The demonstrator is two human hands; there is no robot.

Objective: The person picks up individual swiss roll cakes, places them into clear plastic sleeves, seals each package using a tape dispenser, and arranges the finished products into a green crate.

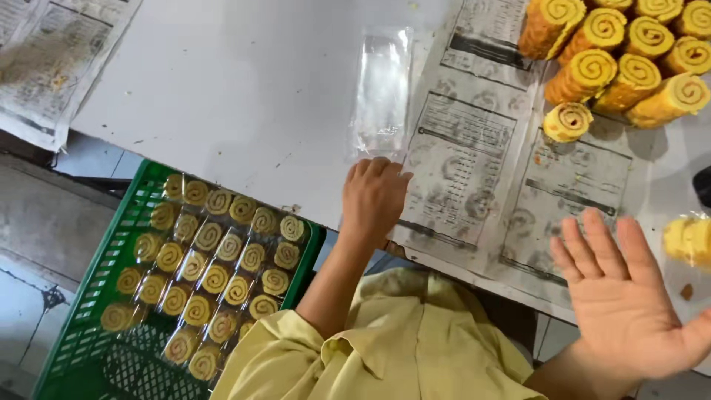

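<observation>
On the white table: I take the clear plastic bag [382, 89] as my landmark; it lies flat on the bare white table [244, 89].
Left hand: my left hand [374, 196] rests just below the bag, fingers curled at the table edge, holding nothing.
Right hand: my right hand [626, 296] hovers well right of the bag, palm up, fingers spread wide, empty.
Newspaper: printed sheets [474, 148] lie just right of the bag.
Rolls: spiral cake rolls [622, 63] are stacked on the paper, far right of the bag.
Crate: a green crate [89, 326] of wrapped rolls sits below-left of the bag, off the table.
Floor: grey tiles [37, 222] beside the crate.
</observation>
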